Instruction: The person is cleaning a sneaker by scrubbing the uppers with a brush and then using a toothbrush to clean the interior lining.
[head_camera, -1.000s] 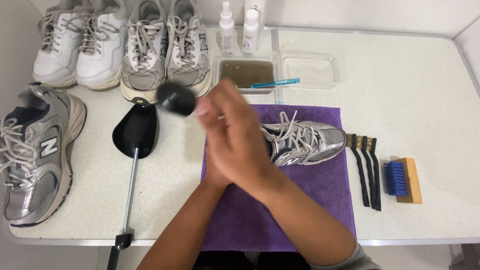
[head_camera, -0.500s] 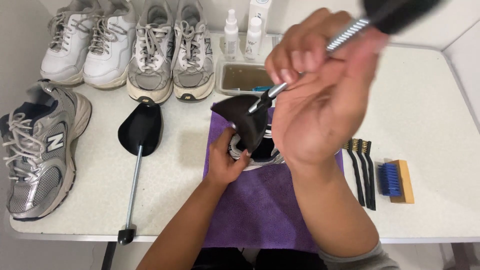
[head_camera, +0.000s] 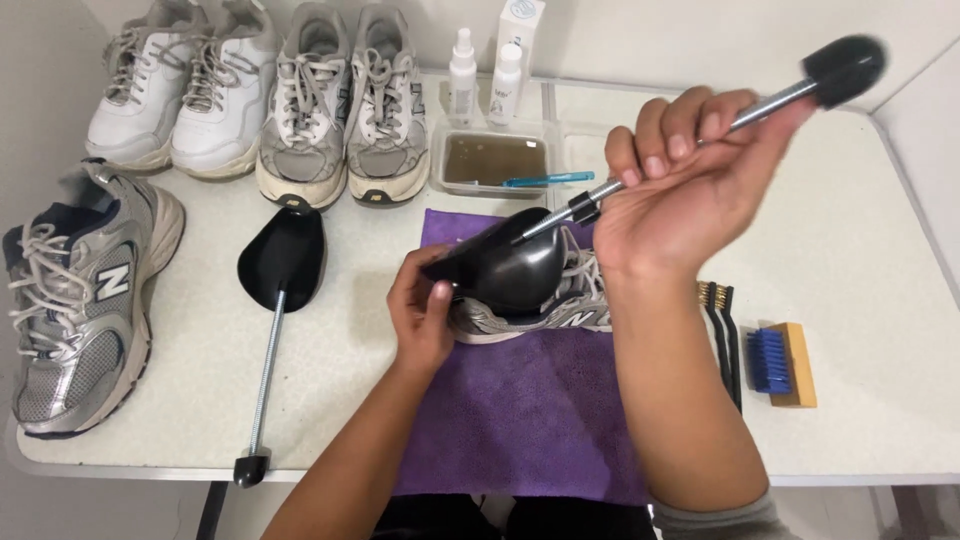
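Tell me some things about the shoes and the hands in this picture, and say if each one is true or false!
1. The right hand holds the metal rod of a black shoe tree. True.
2. The left hand is resting on the blue brush. False: it touches the black shoe tree's front, above the grey shoe; the blue brush lies apart at the right.
3. The grey shoe sits on a purple cloth. True.
4. A second shoe tree stands inside a white shoe. False: it lies flat on the table.
5. Four shoes stand in a row at the back. True.
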